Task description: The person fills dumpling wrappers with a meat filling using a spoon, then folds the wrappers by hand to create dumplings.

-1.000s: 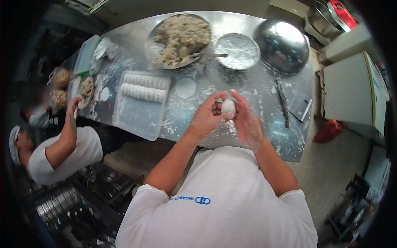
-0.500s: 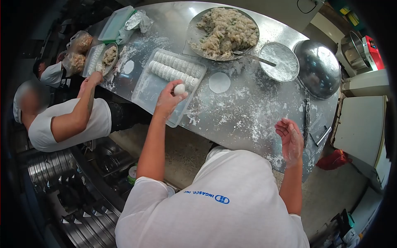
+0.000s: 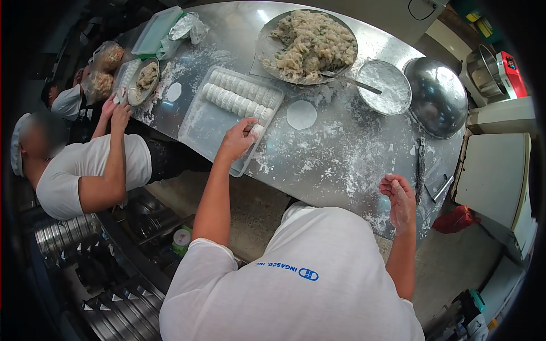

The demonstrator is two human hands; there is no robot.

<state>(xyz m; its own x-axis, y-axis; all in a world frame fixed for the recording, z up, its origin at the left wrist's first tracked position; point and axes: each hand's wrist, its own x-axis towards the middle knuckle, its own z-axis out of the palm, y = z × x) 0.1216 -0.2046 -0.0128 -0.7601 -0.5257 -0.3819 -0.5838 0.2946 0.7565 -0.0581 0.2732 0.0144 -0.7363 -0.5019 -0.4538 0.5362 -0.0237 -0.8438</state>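
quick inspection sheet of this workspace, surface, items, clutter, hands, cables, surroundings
surface: metal table, dusted with scattered white powder
job's things: rows of dumplings in a plastic tray; round wrapper flat beside it; filling in a wide pan; powder bowl
clutter: metal bowl, seemingly upturned; dark rod near the right edge
left hand: fingers on a dumpling at the tray's edge
right hand: fingers loosely curled, nothing seen in it
cables: thin dark cord beyond the far edge; nothing seen across the table
surroundings: co-worker at the left; red bag off the right edge
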